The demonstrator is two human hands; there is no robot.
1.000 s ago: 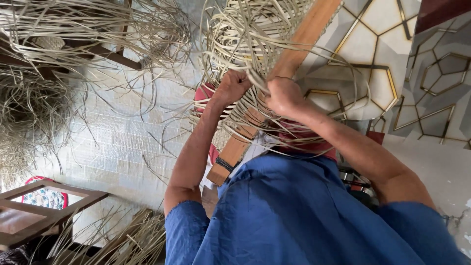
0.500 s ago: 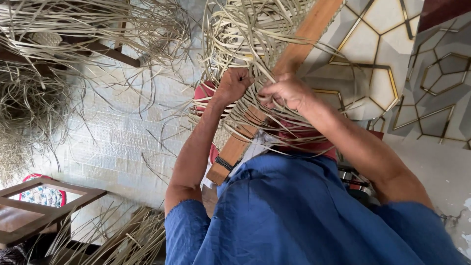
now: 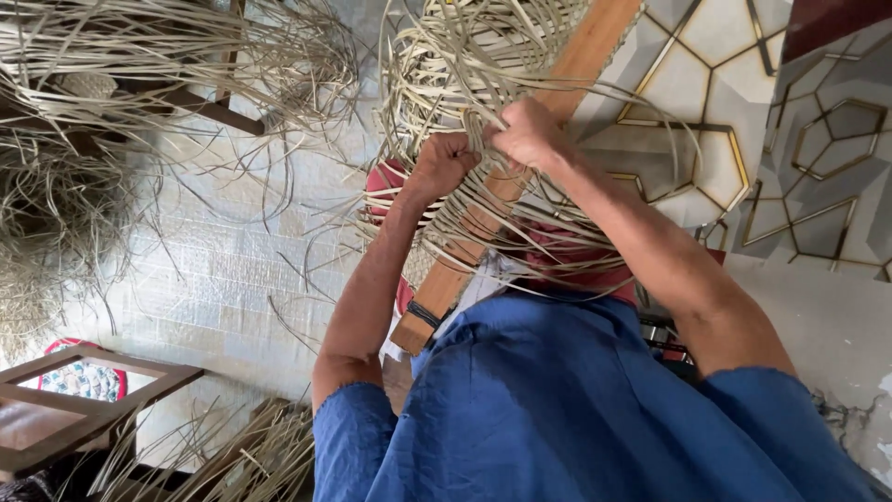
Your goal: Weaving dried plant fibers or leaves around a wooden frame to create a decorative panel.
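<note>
Strips of pale cane (image 3: 483, 200) are passing under both our fists, and they are lying crosswise over the long wooden board (image 3: 557, 93), which is running from near our chest up and away to the upper right. We are keeping the left hand (image 3: 439, 165) clenched on a gathered bundle of these strips just to the left of the board, knuckles up, while the right hand (image 3: 525, 135) is closing on another few strands right over the board's edge, slightly farther up the board than the left. The two fists are sitting just beside each other, nearly touching. The half-woven piece (image 3: 465, 46) is lying beyond our knuckles, farther up along the board, so the loose ends are fanning back from it toward us and out to the right in wide loops. The right hand is the nearer one to the woven part; the left is sitting a little lower.

Counting what we are seeing: one board, one woven piece on it, two hands, both gripping cane. The loose strands are too many and too tangled to number. Off to the left, two large heaps of the same cane (image 3: 56, 186) are lying on the light floor (image 3: 232, 270), well apart from us, and one wooden frame (image 3: 84, 390) is sitting at the lower left. Something red (image 3: 386, 177) is showing beneath the strips, by the left wrist; we cannot tell what it is.
</note>
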